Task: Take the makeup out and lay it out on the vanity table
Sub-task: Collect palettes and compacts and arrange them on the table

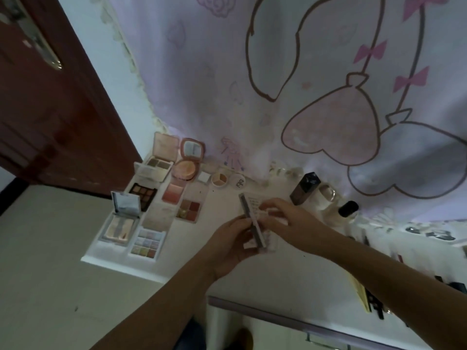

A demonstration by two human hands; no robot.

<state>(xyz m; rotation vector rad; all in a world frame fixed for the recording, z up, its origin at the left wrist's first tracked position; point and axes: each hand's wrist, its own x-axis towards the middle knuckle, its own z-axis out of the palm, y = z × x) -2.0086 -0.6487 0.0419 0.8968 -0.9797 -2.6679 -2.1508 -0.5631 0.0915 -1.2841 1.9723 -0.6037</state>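
Both hands meet above the white vanity table [227, 271], each holding part of the same small item. The left hand [228, 246] curls its fingers round a slim grey stick [252, 221], perhaps a brow or liner pencil, though blur hides the detail, and the stick slants up and away from the palm. The right hand [283, 214] pinches a white printed packet [255, 205] that lies against the stick. Left of the hands, several opened palettes lie close together on the table: a dark eyeshadow palette [142, 195], a pink blush compact [173, 192], a round peach powder compact [184, 169] and a pastel palette [146, 242] near the front edge. Right of the hands stand a dark square bottle [304, 189] and a black-capped bottle [348, 209], against a pink cartoon curtain [278, 72].
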